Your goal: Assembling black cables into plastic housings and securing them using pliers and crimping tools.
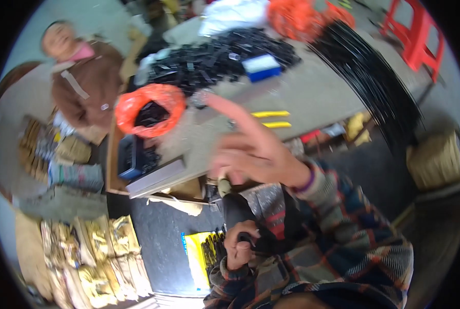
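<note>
A: Grey, flat, broad table (312, 95), one of them. What comes next in size?

B: One long bundle of thin black rods (366, 77), lying across the table's right part and reaching past its near edge. Then one wide heap of small flat black pieces (209, 59) along the far left part; the pieces overlap too much to count.

A: Bags?

B: One crumpled orange-red plastic bag (129, 110), mouth open, dark contents inside, at the table's left. More orange-red plastic (291, 20) sits at the far edge, and I can't tell whether that's one bag or two.

A: And the grip? Start with the larger-looking hand.

B: The right hand (255, 154) is blurred above the near edge. One finger stretches toward the heap, the others bend loosely. I can't tell whether it holds anything.

A: The left hand (240, 244)?

B: Lower down, near the body, its fingers curled in and the gap narrow. Something dark shows by the thumb; whether it's held, I can't tell.

A: Smaller still?

B: One blue-and-white rectangular box (261, 67) at the heap's right end, two slim yellow handles (273, 124) side by side, and one small shiny clear item (200, 98) near the stretched fingertip.
</note>
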Motion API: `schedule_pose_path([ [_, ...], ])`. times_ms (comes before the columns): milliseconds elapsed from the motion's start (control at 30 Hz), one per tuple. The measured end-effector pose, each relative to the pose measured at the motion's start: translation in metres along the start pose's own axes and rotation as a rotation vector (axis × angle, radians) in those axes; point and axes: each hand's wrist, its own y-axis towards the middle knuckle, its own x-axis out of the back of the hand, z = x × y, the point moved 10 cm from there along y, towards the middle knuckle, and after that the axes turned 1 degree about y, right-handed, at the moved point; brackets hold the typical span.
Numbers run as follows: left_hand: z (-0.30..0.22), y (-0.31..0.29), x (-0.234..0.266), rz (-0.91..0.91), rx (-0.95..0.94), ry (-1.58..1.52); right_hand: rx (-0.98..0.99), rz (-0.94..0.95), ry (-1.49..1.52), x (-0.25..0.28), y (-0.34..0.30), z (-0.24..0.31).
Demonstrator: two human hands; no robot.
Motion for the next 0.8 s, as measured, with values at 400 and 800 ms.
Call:
schedule_pose_path([
  [400, -0.021, 0.023, 0.015, -0.210, -0.191, -0.134, -0.251, 0.144, -0.286, 0.011, -0.107, -0.121],
  [800, -0.007, 0.021, -0.017, 0.046, -0.021, 0.092, -0.152, 0.089, -0.231, -0.039, -0.190, -0.189],
])
